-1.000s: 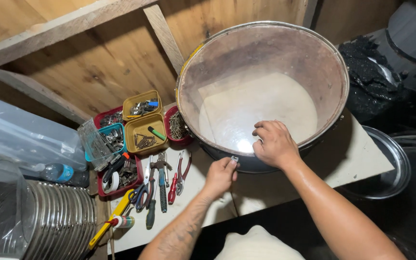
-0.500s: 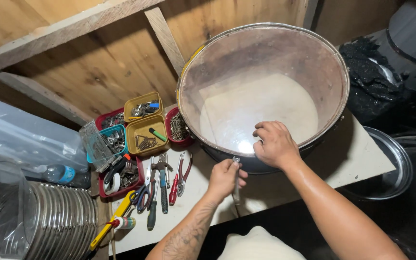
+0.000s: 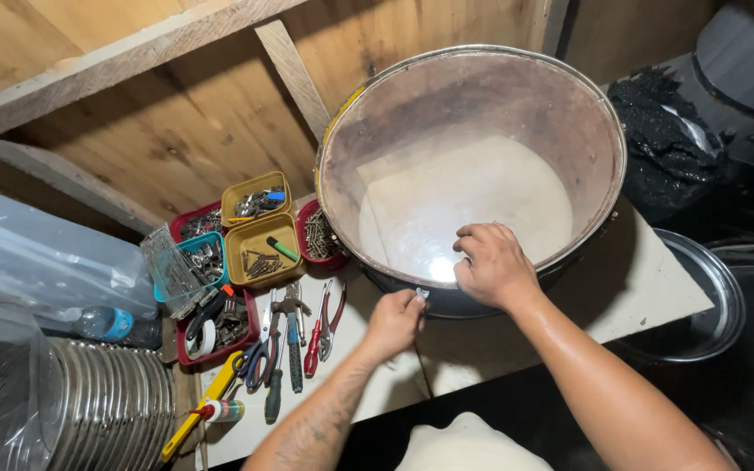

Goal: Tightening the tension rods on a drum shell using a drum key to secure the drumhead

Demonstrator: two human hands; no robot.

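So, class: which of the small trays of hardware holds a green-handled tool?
The front yellow tray: a green-handled tool lies across it. The other yellow, red and blue trays show only metal bits.

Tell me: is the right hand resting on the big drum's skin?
Yes, the right hand lies flat on the pale skin of the big drum near its lower rim, while the left hand grips something small at the rim.

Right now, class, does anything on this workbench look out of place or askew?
Mostly no. The clear plastic box sits tilted against the small trays instead of lying flat. The pliers lie loose in a row beside them.
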